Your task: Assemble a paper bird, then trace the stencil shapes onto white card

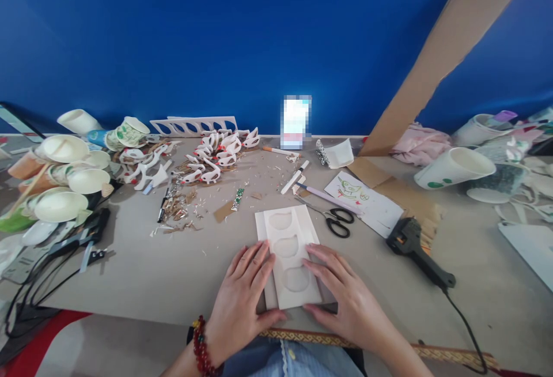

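Observation:
A narrow white card with three cut-out round-sided holes [288, 263] lies on a wider white sheet [261, 224] near the table's front edge. My left hand [245, 287] rests flat along the left side, fingertips on the card's edge and thumb at its near corner. Opposite it, my right hand [345, 290] lies along the right side, fingers stretched out and touching the card. Neither hand is closed around anything. Just beyond the sheet are black-handled scissors [339, 222], pointing left. A drawing on white paper [367, 204] lies to their right.
A black glue gun [421, 256] with its cord lies at right. Paper cups [64, 205] crowd the left side. White cut-out pieces [211, 155] and scraps [177, 210] are heaped behind. A lit phone [295, 123] leans on the blue wall; a cardboard strip [444, 48] rises at right.

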A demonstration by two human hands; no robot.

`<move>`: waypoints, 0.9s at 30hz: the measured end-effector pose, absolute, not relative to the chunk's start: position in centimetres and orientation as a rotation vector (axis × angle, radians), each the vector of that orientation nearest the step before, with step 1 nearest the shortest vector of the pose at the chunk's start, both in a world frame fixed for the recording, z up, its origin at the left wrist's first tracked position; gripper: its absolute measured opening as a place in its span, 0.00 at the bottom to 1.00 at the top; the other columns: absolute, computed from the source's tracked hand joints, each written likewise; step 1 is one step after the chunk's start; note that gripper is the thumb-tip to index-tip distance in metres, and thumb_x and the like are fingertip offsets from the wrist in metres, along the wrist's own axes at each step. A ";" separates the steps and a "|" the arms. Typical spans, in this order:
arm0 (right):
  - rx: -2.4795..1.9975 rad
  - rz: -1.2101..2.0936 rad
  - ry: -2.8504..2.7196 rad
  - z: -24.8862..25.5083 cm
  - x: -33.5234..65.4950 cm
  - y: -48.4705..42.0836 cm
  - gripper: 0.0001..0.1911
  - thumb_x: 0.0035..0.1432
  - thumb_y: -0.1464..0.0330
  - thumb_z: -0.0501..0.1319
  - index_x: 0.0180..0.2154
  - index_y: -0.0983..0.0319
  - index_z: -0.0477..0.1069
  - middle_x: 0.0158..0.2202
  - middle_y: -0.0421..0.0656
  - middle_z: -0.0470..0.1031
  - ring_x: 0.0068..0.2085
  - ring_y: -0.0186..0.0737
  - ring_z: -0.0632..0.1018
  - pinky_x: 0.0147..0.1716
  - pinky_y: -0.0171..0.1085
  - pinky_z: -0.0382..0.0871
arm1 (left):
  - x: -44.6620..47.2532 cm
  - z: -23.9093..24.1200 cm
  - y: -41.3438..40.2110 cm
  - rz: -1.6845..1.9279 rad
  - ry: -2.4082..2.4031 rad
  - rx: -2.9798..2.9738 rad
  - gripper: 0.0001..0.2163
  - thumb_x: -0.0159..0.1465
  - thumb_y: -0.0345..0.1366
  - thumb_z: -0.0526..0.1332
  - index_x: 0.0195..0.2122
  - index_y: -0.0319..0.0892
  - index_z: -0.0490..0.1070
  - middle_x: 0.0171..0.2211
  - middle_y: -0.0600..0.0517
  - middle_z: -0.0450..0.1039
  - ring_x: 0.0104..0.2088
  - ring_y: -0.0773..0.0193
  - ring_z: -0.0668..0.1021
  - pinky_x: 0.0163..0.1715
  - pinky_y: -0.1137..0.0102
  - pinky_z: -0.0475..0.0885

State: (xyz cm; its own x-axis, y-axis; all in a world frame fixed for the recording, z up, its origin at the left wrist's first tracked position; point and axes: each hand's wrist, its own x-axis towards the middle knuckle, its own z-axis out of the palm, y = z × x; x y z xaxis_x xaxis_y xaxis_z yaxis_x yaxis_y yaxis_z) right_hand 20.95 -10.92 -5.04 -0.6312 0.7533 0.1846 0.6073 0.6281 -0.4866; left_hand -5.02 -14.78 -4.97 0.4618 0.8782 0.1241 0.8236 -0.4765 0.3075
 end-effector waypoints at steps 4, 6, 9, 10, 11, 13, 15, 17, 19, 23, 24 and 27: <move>-1.088 0.553 -2.486 -5.2 21.0 -10.9 0.27 0.54 0.68 0.64 0.56 0.63 0.65 0.62 0.54 0.61 0.63 0.56 0.62 0.58 0.52 0.65 | -5.1 -4.8 -14.8 0.385 1.469 2.504 0.37 0.61 0.52 0.61 0.66 0.38 0.54 0.69 0.42 0.48 0.67 0.47 0.54 0.64 0.51 0.56; -1.088 0.554 -2.487 -5.2 21.0 -10.9 0.27 0.54 0.67 0.64 0.56 0.62 0.65 0.62 0.54 0.61 0.64 0.56 0.61 0.58 0.52 0.65 | -5.1 -4.7 -14.8 0.370 1.460 2.503 0.37 0.61 0.52 0.61 0.66 0.38 0.53 0.69 0.42 0.47 0.68 0.47 0.54 0.64 0.51 0.55; -1.085 0.550 -2.486 -5.3 21.0 -10.9 0.27 0.55 0.67 0.64 0.56 0.63 0.65 0.62 0.54 0.61 0.64 0.56 0.61 0.58 0.52 0.65 | -5.1 -4.5 -14.8 0.343 1.459 2.497 0.36 0.62 0.48 0.61 0.67 0.38 0.51 0.70 0.43 0.46 0.68 0.47 0.53 0.64 0.51 0.55; -1.083 0.549 -2.486 -5.2 21.0 -10.9 0.27 0.55 0.67 0.64 0.56 0.63 0.65 0.62 0.54 0.61 0.63 0.56 0.61 0.58 0.52 0.65 | -5.0 -4.5 -14.8 0.335 1.462 2.493 0.36 0.62 0.47 0.61 0.67 0.38 0.51 0.70 0.43 0.45 0.68 0.47 0.52 0.64 0.51 0.55; -1.083 0.549 -2.486 -5.2 21.0 -10.9 0.27 0.55 0.68 0.64 0.56 0.63 0.65 0.62 0.55 0.61 0.64 0.56 0.61 0.58 0.52 0.65 | -5.0 -4.4 -14.9 0.328 1.467 2.489 0.35 0.62 0.45 0.61 0.67 0.38 0.51 0.70 0.43 0.45 0.68 0.47 0.52 0.64 0.51 0.54; -1.084 0.551 -2.486 -5.2 21.0 -10.9 0.27 0.55 0.67 0.64 0.57 0.63 0.65 0.62 0.55 0.61 0.64 0.56 0.61 0.58 0.52 0.65 | -5.0 -4.3 -14.9 0.325 1.470 2.486 0.35 0.62 0.44 0.61 0.67 0.38 0.51 0.70 0.44 0.44 0.68 0.47 0.52 0.64 0.50 0.54; -1.088 0.557 -2.488 -5.2 21.0 -10.9 0.27 0.55 0.67 0.64 0.56 0.63 0.64 0.62 0.55 0.61 0.64 0.56 0.61 0.58 0.53 0.65 | -5.0 -4.3 -14.9 0.330 1.474 2.487 0.35 0.62 0.44 0.61 0.67 0.38 0.51 0.70 0.44 0.44 0.68 0.47 0.52 0.64 0.51 0.54; -1.087 0.560 -2.489 -5.2 21.0 -10.9 0.27 0.55 0.67 0.64 0.56 0.63 0.64 0.62 0.55 0.60 0.64 0.56 0.61 0.58 0.53 0.65 | -5.0 -4.3 -14.9 0.334 1.479 2.490 0.35 0.62 0.45 0.61 0.67 0.38 0.51 0.70 0.44 0.44 0.68 0.47 0.52 0.64 0.51 0.54; -1.084 0.560 -2.487 -5.2 21.0 -10.9 0.27 0.55 0.67 0.64 0.56 0.63 0.64 0.62 0.55 0.60 0.64 0.56 0.61 0.58 0.53 0.65 | -5.1 -4.4 -14.9 0.329 1.481 2.496 0.35 0.63 0.47 0.60 0.67 0.39 0.51 0.70 0.44 0.45 0.68 0.48 0.53 0.64 0.52 0.55; -1.079 0.560 -2.484 -5.2 21.0 -10.9 0.27 0.55 0.68 0.64 0.56 0.63 0.65 0.62 0.55 0.61 0.64 0.55 0.61 0.58 0.52 0.65 | -5.2 -4.7 -14.8 0.320 1.467 2.518 0.35 0.64 0.52 0.58 0.67 0.39 0.51 0.70 0.45 0.45 0.68 0.48 0.53 0.64 0.53 0.55; -1.079 0.559 -2.487 -5.2 21.0 -10.9 0.27 0.55 0.68 0.64 0.56 0.63 0.65 0.62 0.55 0.61 0.64 0.55 0.61 0.58 0.52 0.65 | -5.2 -4.7 -14.8 0.321 1.463 2.520 0.36 0.64 0.53 0.58 0.67 0.39 0.51 0.70 0.44 0.45 0.68 0.48 0.53 0.64 0.53 0.55; -1.086 0.557 -2.495 -5.2 21.1 -10.9 0.27 0.55 0.68 0.64 0.56 0.63 0.65 0.62 0.55 0.60 0.64 0.55 0.61 0.58 0.52 0.65 | -5.3 -4.7 -14.8 0.316 1.462 2.506 0.36 0.64 0.53 0.58 0.67 0.39 0.51 0.70 0.44 0.45 0.68 0.48 0.53 0.64 0.53 0.56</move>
